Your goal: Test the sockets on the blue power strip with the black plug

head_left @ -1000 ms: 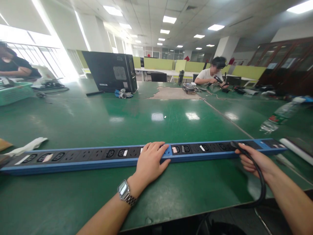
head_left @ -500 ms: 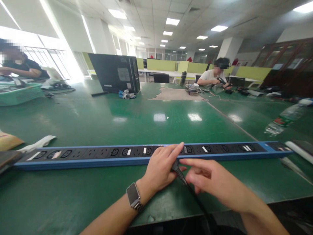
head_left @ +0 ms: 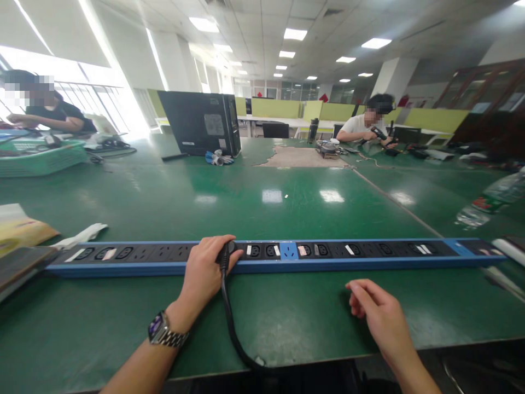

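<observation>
A long blue power strip [head_left: 262,266] with black socket faces lies across the green table. My left hand [head_left: 205,268], wearing a watch, is closed round a black plug [head_left: 225,257] over the sockets left of the middle. Whether the plug's pins sit in a socket is hidden. From the plug a black cord [head_left: 230,320] curves down to the table's near edge. A blue socket block [head_left: 289,251] shows to the right of this hand. My right hand [head_left: 379,309] hovers in front of the strip, its fingers curled together with nothing visible in them.
At the strip's left end are a dark flat object [head_left: 20,268] and yellow packaging [head_left: 24,227]. A plastic bottle [head_left: 492,200] lies right. Farther back are a black computer case [head_left: 200,123], gloves [head_left: 220,158], a green basket [head_left: 45,160] and two people.
My left hand has moved left along the strip with the plug and cord. My right hand has drawn away to the right, its pointing finger now curled. The view has shifted slightly.
</observation>
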A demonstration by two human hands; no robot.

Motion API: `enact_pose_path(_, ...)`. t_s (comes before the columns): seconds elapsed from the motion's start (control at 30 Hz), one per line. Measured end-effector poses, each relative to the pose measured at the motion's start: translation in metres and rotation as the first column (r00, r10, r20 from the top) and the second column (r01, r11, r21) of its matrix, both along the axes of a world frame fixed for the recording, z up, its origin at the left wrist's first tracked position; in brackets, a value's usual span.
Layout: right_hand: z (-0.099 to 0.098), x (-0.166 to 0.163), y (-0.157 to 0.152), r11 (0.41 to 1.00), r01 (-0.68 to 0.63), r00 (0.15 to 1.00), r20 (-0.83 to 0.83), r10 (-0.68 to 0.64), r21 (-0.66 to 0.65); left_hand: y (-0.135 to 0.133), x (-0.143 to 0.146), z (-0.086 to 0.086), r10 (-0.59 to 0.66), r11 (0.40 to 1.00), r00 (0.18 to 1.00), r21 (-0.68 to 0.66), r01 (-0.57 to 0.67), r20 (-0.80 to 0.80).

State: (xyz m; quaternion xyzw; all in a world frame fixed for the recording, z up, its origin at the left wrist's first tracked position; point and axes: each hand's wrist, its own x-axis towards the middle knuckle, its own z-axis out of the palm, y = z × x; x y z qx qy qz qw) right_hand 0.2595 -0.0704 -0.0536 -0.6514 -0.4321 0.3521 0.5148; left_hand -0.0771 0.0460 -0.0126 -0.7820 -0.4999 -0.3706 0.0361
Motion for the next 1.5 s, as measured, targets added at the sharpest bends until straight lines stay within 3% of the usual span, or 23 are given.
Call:
enact_pose_path(0.27, -0.005, 0.001, 0.001, 1.000, -0.002, 0.998, 0.067, 0.001, 0.013, 0.004, -0.014, 0.009, -0.156, 0.967, 0.967, -0.229, 0.108, -0.202)
enact_pose_path(0.5, -0.004, -0.004, 0.004, 1.000, -0.014, 0.983, 0.181, 0.018, -0.026, 0.015, -0.023, 0.047, -0.318, 0.905, 0.850, -0.403, 0.139, -0.420)
enact_pose_path(0.63, -0.005, -0.003, 0.004, 1.000, -0.005, 0.982, 0.189, 0.009, -0.023, 0.018, -0.009, 0.060, -0.417, 0.869, 0.843, -0.419, 0.261, -0.339)
enact_pose_path(0.77, -0.005, -0.003, 0.004, 0.999, -0.023, 0.983, 0.179, 0.027, -0.026, 0.013, 0.031, 0.049, -0.437, 0.864, 0.893, -0.326, 0.384, -0.107)
enact_pose_path(0.97, -0.003, -0.005, 0.001, 1.000, -0.019, 0.988, 0.155, 0.017, 0.008, 0.015, 0.086, 0.023, -0.478, 0.835, 0.868, -0.374, 0.403, -0.132)
enact_pose_path(1.17, 0.009, -0.024, 0.017, 1.000, 0.013, 1.000, -0.017, -0.014, -0.028, 0.021, 0.096, 0.023, -0.526, 0.817, 0.823, -0.398, 0.418, -0.215)
enact_pose_path(1.33, 0.037, -0.081, 0.055, 0.956, -0.253, 0.955, -0.197, 0.221, -0.152, 0.021, 0.094, 0.018, -0.559, 0.800, 0.806, -0.381, 0.463, -0.194)
enact_pose_path(1.4, 0.052, -0.095, 0.064, 0.959, -0.264, 0.937, -0.263, 0.230, -0.102, 0.021, 0.091, 0.014, -0.493, 0.836, 0.848, -0.374, 0.401, -0.194)
enact_pose_path(1.5, 0.071, -0.088, 0.065, 0.987, -0.147, 0.917, -0.366, 0.159, 0.060, 0.021, 0.087, 0.010, -0.384, 0.886, 0.887, -0.372, 0.276, -0.257)
